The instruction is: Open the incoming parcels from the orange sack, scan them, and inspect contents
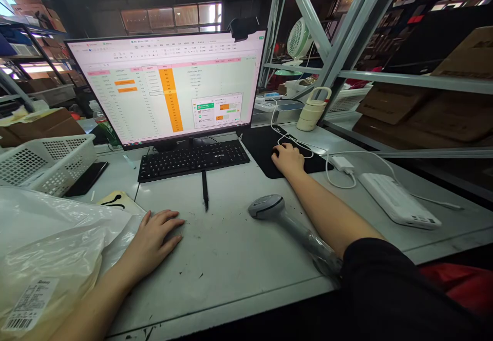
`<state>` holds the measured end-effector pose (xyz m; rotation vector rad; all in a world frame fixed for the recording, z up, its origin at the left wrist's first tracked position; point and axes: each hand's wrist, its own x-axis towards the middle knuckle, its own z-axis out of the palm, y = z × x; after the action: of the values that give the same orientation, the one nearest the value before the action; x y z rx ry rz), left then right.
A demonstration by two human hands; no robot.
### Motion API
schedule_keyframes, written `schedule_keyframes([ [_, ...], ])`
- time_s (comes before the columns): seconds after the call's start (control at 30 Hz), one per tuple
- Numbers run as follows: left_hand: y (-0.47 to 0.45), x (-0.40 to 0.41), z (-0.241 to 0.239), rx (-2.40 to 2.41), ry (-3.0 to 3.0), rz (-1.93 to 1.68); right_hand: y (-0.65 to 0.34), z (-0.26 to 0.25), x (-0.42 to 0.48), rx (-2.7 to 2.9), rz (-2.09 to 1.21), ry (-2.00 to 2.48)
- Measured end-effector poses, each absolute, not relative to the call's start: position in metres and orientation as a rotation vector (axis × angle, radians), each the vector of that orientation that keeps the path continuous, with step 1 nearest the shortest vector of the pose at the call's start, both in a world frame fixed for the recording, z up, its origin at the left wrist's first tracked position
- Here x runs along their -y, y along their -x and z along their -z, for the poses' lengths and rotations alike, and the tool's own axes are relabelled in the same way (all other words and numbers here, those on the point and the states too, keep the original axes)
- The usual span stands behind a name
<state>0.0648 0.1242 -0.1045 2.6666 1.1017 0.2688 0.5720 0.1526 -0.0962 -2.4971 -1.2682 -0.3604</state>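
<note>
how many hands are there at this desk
2: the left hand rests on the desk beside the plastic bag; the right hand is on the black mouse pad. Both show clearly.

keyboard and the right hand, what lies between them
In the head view, a narrow strip of the desk, then the left part of the black mouse pad, lie between the keyboard and the right hand; nothing else shows there.

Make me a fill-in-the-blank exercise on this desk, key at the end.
The right hand lies over a flat black ____.
The left hand rests palm ____ on the table.
The scanner lies nearer the ____ hand.
The monitor shows one long ____ column.
Missing words: mouse pad; down; right; orange.
</note>
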Motion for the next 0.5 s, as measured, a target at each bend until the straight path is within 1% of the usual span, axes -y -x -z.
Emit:
schedule_keyframes([
  [0.3,-0.066,-0.124,0.103,-1.101,-2.662,-0.295,-0.571,0.094,-0.152,1.316,0.378,2.481],
  [0.5,-0.072,-0.116,0.093,-1.104,-2.624,-0.274,-0.577,0.1,-0.156,1.386,0.432,2.449],
])
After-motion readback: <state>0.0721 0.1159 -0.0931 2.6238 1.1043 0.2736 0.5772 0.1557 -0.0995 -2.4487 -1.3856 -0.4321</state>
